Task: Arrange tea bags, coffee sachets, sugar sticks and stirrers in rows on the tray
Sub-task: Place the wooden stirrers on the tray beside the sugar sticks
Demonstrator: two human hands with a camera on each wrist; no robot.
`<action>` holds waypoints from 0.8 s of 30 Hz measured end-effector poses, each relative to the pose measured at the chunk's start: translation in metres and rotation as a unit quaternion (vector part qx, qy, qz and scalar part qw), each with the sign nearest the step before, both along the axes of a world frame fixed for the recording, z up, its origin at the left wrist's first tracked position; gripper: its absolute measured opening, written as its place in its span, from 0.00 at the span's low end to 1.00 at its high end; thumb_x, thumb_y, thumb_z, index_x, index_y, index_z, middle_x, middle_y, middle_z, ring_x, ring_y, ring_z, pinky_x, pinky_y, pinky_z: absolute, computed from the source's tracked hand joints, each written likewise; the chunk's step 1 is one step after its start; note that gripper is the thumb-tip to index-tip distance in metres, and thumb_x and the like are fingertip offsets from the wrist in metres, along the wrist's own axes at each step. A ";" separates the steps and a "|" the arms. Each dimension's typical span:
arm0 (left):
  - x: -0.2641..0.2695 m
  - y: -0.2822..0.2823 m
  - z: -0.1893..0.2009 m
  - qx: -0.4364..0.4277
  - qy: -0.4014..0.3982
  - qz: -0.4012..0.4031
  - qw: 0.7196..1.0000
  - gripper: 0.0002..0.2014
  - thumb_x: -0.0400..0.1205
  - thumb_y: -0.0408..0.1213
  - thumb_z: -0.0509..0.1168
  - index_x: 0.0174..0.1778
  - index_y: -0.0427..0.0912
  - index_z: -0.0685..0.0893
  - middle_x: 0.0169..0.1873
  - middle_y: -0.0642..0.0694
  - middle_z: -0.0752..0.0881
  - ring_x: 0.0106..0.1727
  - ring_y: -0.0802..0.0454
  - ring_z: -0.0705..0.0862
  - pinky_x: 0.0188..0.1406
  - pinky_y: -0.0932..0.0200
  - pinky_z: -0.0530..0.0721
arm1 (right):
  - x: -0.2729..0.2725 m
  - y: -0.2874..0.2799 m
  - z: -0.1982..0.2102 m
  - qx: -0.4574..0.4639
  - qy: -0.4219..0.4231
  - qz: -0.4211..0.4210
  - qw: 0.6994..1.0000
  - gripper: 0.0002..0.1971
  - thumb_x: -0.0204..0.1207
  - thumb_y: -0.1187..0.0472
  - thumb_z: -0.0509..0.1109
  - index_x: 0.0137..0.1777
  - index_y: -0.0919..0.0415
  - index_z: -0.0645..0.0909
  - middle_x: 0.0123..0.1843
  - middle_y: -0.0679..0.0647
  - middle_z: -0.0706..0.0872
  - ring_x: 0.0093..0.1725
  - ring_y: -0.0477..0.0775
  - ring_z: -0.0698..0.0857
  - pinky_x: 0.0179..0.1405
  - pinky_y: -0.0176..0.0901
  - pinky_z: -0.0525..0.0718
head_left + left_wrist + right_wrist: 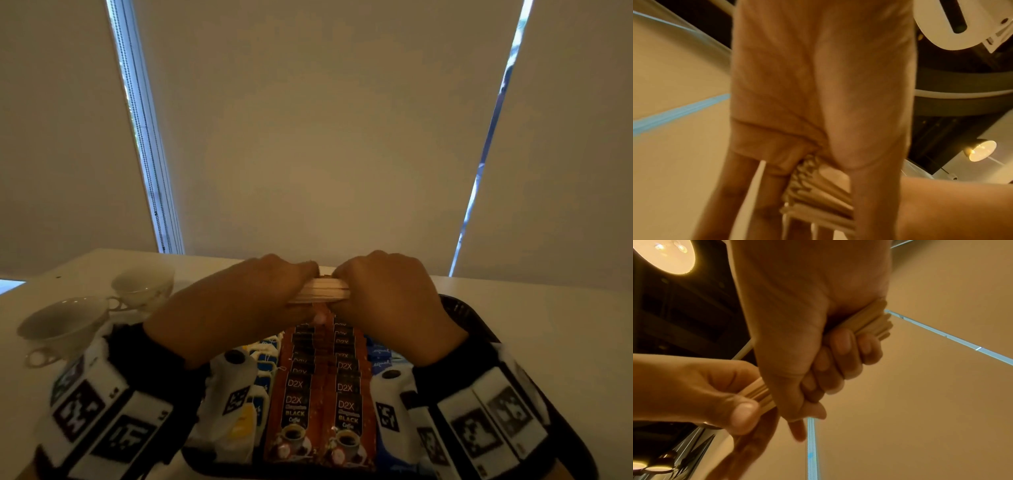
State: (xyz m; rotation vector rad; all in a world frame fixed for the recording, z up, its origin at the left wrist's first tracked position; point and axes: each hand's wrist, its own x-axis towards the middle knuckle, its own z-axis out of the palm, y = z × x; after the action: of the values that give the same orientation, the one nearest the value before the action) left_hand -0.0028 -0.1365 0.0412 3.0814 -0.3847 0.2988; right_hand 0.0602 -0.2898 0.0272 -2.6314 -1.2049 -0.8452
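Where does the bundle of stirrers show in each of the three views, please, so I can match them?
Head: the stirrers lie level at centre, between the left hand and the right hand, above the tray.
Left wrist: low centre, ends fanning out under the palm.
Right wrist: running diagonally through the right fist, ends poking out upper right.
Shared landmark: the bright gap between the blinds.
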 end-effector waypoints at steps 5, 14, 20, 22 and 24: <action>0.003 -0.002 -0.001 0.058 -0.008 0.006 0.998 0.20 0.84 0.54 0.56 0.67 0.48 0.74 0.48 0.49 0.85 0.32 0.60 0.74 0.33 0.71 0.71 | -0.002 0.003 -0.004 0.016 0.002 0.022 1.000 0.09 0.65 0.52 0.70 0.29 0.54 0.86 0.20 0.52 0.80 0.17 0.48 0.69 0.22 0.30 0.52; 0.004 -0.003 -0.003 -0.035 0.025 -0.012 0.999 0.22 0.83 0.54 0.57 0.69 0.47 0.74 0.31 0.61 0.72 0.28 0.63 0.74 0.30 0.73 0.73 | -0.002 -0.028 0.021 -0.003 0.148 0.067 0.987 0.09 0.71 0.41 0.67 0.38 0.44 0.80 0.30 0.44 0.81 0.31 0.44 0.80 0.36 0.41 0.77; 0.001 -0.010 0.001 -0.070 0.016 -0.026 0.997 0.30 0.76 0.62 0.51 0.66 0.45 0.75 0.29 0.58 0.75 0.26 0.61 0.75 0.30 0.71 0.75 | 0.007 -0.028 0.021 0.327 0.319 0.171 0.873 0.19 0.76 0.41 0.64 0.38 0.53 0.88 0.35 0.48 0.89 0.35 0.43 0.87 0.42 0.37 0.83; 0.003 -0.012 0.001 -0.050 0.012 -0.017 0.999 0.25 0.80 0.58 0.55 0.66 0.44 0.75 0.29 0.59 0.73 0.25 0.61 0.74 0.29 0.73 0.74 | 0.008 -0.014 0.013 0.436 0.275 0.110 0.850 0.22 0.78 0.45 0.63 0.29 0.55 0.86 0.25 0.48 0.86 0.27 0.43 0.84 0.40 0.40 0.83; 0.005 -0.014 0.001 -0.046 0.011 -0.014 0.999 0.26 0.79 0.59 0.57 0.65 0.44 0.76 0.29 0.59 0.73 0.26 0.62 0.73 0.29 0.73 0.73 | 0.007 -0.006 0.006 0.487 0.245 0.058 0.836 0.24 0.81 0.48 0.62 0.24 0.54 0.83 0.19 0.44 0.82 0.23 0.41 0.82 0.37 0.35 0.81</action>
State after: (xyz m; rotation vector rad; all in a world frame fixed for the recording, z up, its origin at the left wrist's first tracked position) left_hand 0.0018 -0.1500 0.0419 2.9843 -0.4003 0.2731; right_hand 0.0676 -0.2963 0.0331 -1.7281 -0.5411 -0.4912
